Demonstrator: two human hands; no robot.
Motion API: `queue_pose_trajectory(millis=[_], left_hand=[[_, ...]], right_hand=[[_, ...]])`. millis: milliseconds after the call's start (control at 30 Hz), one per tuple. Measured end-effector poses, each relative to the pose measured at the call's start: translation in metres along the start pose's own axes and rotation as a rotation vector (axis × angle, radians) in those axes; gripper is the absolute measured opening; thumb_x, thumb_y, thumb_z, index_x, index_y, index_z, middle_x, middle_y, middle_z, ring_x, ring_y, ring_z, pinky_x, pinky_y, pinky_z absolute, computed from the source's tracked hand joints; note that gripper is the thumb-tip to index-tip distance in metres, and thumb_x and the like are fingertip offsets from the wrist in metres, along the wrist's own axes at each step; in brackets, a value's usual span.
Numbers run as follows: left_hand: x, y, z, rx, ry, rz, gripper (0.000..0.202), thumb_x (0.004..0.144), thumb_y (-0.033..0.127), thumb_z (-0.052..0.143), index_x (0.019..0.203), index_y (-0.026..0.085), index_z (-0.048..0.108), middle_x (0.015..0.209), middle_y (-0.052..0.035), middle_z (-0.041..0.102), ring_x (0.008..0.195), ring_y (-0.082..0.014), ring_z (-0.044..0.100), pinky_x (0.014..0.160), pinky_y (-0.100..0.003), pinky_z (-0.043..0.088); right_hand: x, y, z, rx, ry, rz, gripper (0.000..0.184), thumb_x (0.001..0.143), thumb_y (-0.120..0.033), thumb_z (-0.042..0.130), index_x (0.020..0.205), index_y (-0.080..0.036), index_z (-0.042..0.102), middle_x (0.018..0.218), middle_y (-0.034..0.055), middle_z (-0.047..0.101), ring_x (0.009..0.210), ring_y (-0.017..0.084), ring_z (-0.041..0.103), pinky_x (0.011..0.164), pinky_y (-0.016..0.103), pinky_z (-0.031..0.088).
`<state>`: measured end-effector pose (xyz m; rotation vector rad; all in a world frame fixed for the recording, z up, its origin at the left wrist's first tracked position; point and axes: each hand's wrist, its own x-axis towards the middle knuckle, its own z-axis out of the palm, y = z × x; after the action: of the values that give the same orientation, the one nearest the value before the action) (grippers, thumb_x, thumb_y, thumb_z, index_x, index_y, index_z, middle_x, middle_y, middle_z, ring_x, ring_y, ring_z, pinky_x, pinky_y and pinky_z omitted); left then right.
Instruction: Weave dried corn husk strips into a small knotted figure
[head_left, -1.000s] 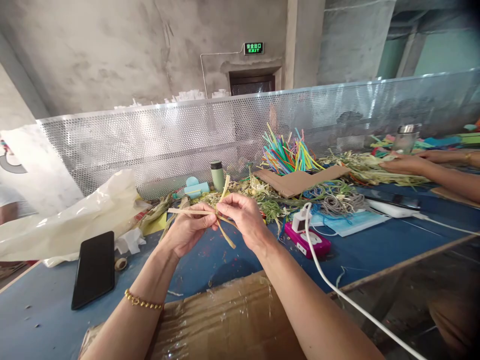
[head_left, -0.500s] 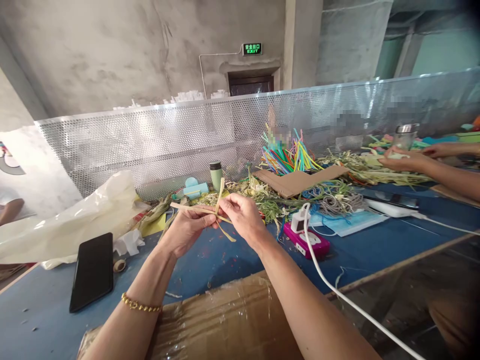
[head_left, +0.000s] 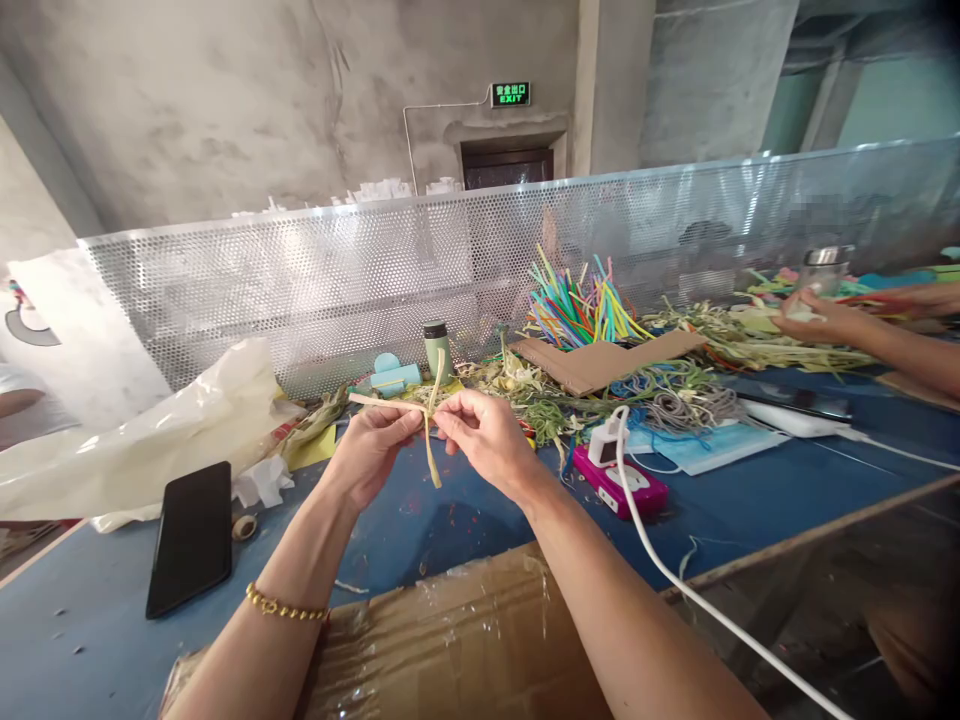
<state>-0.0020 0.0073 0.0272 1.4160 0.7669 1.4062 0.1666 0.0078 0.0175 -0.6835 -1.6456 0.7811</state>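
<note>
Now, the pale straw strips (head_left: 431, 458) sit dead centre of the frame, crossed, one running sideways and one hanging down between the hands. The left hand (head_left: 371, 450) is closed, pinching the crossing from the left. The right hand (head_left: 484, 438) is closed too, nipping the same spot from the right, and both are raised above the blue worktop (head_left: 465, 515). Lower centre, a taped cardboard box (head_left: 450, 640). Lower left, a black phone (head_left: 191, 535) lies flat. Right of the hands, a pink charger block (head_left: 622, 488) with a white cable (head_left: 675, 590). Far right, a co-worker's hand (head_left: 814, 320) rests on loose straw (head_left: 750, 345).
</note>
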Motion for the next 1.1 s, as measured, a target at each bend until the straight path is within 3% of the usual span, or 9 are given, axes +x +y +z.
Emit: queue_pose_trajectory(millis=[133,200,300,367,500,700,867,1100], left_hand=[[-0.002,0.001,0.002,0.226,0.241,0.125,0.02,0.072,0.034,0.082,0.078,0.015,0.078,0.07,-0.0024,0.069,0.064,-0.0127,0.053,0.061,-0.026,0.039],[-0.004,0.002,0.005,0.32,0.273,0.204,0.022,0.075,0.036,0.08,0.072,0.016,0.074,0.063,0.0002,0.064,0.061,-0.0121,0.05,0.059,-0.026,0.036],[-0.007,0.0,0.012,0.41,0.165,0.23,0.026,0.078,0.037,0.077,0.065,0.016,0.069,0.06,0.0003,0.061,0.06,-0.0124,0.05,0.058,-0.026,0.037],[-0.008,-0.003,0.017,0.386,0.098,0.184,0.023,0.079,0.037,0.075,0.073,0.015,0.072,0.069,-0.0022,0.067,0.065,-0.0141,0.055,0.062,-0.026,0.041],[-0.007,-0.007,0.022,0.3,0.123,0.168,0.023,0.077,0.035,0.077,0.086,0.014,0.074,0.081,-0.0045,0.072,0.073,-0.0157,0.061,0.069,-0.027,0.047],[-0.009,-0.004,0.023,0.272,0.114,0.168,0.016,0.078,0.028,0.073,0.07,0.015,0.068,0.065,-0.001,0.064,0.063,-0.0131,0.055,0.062,-0.025,0.043],[-0.008,-0.005,0.02,0.37,0.108,0.183,0.02,0.08,0.03,0.07,0.067,0.018,0.062,0.051,0.0046,0.047,0.051,-0.0103,0.038,0.05,-0.024,0.026],[-0.009,0.007,0.01,0.526,0.074,0.217,0.016,0.078,0.028,0.066,0.065,0.018,0.065,0.06,0.0025,0.048,0.059,-0.0126,0.038,0.054,-0.026,0.028]], right_hand=[[0.0,-0.004,0.002,-0.052,0.191,0.022,0.013,0.088,-0.028,0.059,0.08,-0.018,0.062,0.065,0.0001,0.063,0.053,0.012,0.058,0.054,0.025,0.044],[0.0,-0.005,0.004,-0.09,0.242,0.012,0.013,0.088,-0.028,0.058,0.078,-0.019,0.06,0.064,0.0002,0.063,0.052,0.013,0.059,0.055,0.026,0.044],[-0.002,-0.005,0.009,-0.15,0.253,-0.027,0.012,0.088,-0.026,0.056,0.077,-0.021,0.058,0.065,0.001,0.063,0.055,0.015,0.06,0.057,0.028,0.045],[-0.002,-0.003,0.011,-0.195,0.259,-0.057,0.011,0.088,-0.025,0.056,0.078,-0.021,0.057,0.067,0.0017,0.065,0.06,0.016,0.061,0.061,0.028,0.046],[-0.003,-0.001,0.013,-0.196,0.259,-0.058,0.012,0.088,-0.028,0.057,0.077,-0.022,0.057,0.069,0.0022,0.065,0.066,0.018,0.063,0.064,0.029,0.046],[-0.003,0.0,0.014,-0.219,0.241,-0.065,0.01,0.085,-0.026,0.057,0.076,-0.022,0.058,0.071,0.0034,0.067,0.065,0.018,0.061,0.064,0.029,0.046],[-0.003,0.002,0.014,-0.219,0.273,-0.036,0.009,0.081,-0.026,0.058,0.075,-0.021,0.061,0.071,0.0037,0.068,0.066,0.018,0.06,0.062,0.028,0.045],[-0.004,-0.004,0.013,-0.155,0.253,0.005,0.01,0.076,-0.028,0.059,0.07,-0.02,0.061,0.066,0.0024,0.065,0.062,0.016,0.057,0.059,0.028,0.043]])
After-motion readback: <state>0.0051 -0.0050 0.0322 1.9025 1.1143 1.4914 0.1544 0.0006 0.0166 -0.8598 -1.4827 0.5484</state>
